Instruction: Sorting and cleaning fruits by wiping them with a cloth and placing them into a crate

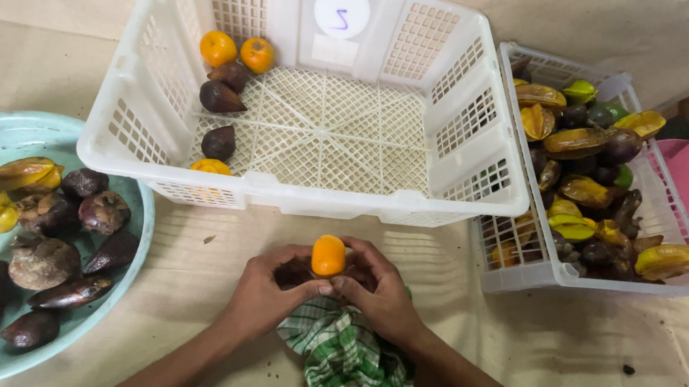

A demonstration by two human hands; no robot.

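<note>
An orange fruit (328, 255), small and smooth, sits between both hands just in front of the near rim of the big white basket (126, 81), low in the middle of the view and above a green-and-white checked cloth (345, 355). The left hand (269, 289) is curled almost closed, thumb and fingertips pinching the fruit's lower left side, and something dark shows inside its palm, too hidden to tell what it is. The right hand (378, 289) is likewise curled tight, its fingertips pressed to the fruit's right and lower side, the heel of the hand resting on the cloth. The cloth lies bunched under both wrists on the tan covering of the table (576, 355). Inside the white basket lie two more orange fruits (218, 48) in the far left corner, a few dark brown fruits (220, 97) beside them, and another orange one at the near wall. To the left a pale green bowl (143, 236) holds dark fruits and yellow star-shaped ones. To the right a smaller white basket (516, 278) is heaped with mixed dark, yellow and green fruit.
</note>
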